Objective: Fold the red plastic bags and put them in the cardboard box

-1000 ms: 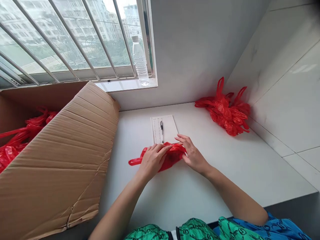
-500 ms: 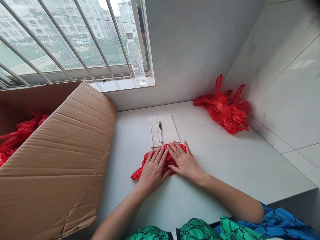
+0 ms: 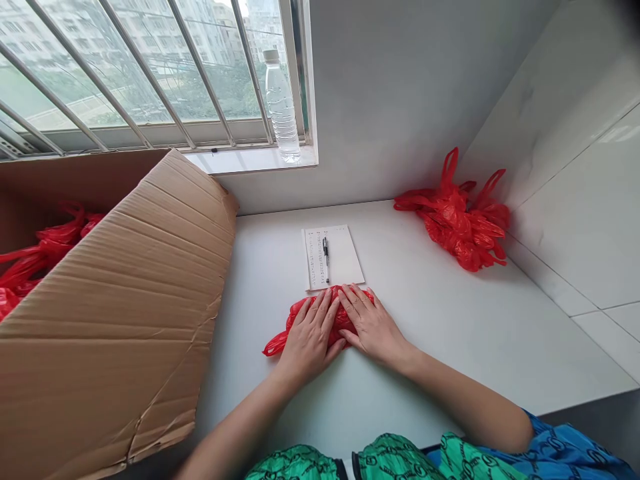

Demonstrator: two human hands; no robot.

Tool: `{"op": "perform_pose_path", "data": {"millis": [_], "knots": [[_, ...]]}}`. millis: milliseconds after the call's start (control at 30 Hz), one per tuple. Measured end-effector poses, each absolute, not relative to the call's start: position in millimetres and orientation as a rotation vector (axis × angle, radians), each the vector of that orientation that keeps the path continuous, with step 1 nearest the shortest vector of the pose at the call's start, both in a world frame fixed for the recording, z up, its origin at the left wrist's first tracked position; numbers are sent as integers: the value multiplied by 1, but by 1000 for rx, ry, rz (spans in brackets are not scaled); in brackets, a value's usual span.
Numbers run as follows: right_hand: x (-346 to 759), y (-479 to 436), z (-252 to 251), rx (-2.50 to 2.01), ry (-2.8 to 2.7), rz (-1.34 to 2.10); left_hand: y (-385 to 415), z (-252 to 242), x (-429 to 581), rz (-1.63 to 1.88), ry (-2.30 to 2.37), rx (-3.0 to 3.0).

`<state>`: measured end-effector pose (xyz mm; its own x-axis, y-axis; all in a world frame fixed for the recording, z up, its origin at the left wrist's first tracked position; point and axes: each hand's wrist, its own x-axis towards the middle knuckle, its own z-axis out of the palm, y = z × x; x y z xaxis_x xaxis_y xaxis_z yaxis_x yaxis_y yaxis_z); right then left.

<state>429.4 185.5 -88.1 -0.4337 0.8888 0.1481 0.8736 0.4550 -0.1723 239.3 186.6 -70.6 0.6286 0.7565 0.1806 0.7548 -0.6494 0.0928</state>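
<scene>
A red plastic bag, bunched into a low bundle, lies on the white table in front of me. My left hand rests flat on its left part with fingers stretched out. Over the right part lies my right hand, its fingers also extended and pressed down. The two hands sit side by side, thumbs close together. Both palms cover much of the bag, so what is inside it, if anything, is hidden. Just beyond the fingertips is a notebook with a black-and-clear pen on it.
At the left stands an open cardboard box holding more red plastic bags. A heap of red plastic bags sits at the back right against the wall. A clear water bottle stands on the windowsill beside the barred window.
The view has shifted slightly, so the surroundings appear a little displaced. Both hands stay pressed on the red bag with almost no movement.
</scene>
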Motion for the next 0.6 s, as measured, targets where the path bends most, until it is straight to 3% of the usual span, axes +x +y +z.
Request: {"op": "perform_pose_path", "data": {"millis": [300, 600], "knots": [[464, 195, -81, -1194, -2354, 580, 180, -65, 234, 459, 1243, 2614], [484, 196, -75, -1143, -2215, 406, 154, -53, 230, 566, 1607, 2492]]}}
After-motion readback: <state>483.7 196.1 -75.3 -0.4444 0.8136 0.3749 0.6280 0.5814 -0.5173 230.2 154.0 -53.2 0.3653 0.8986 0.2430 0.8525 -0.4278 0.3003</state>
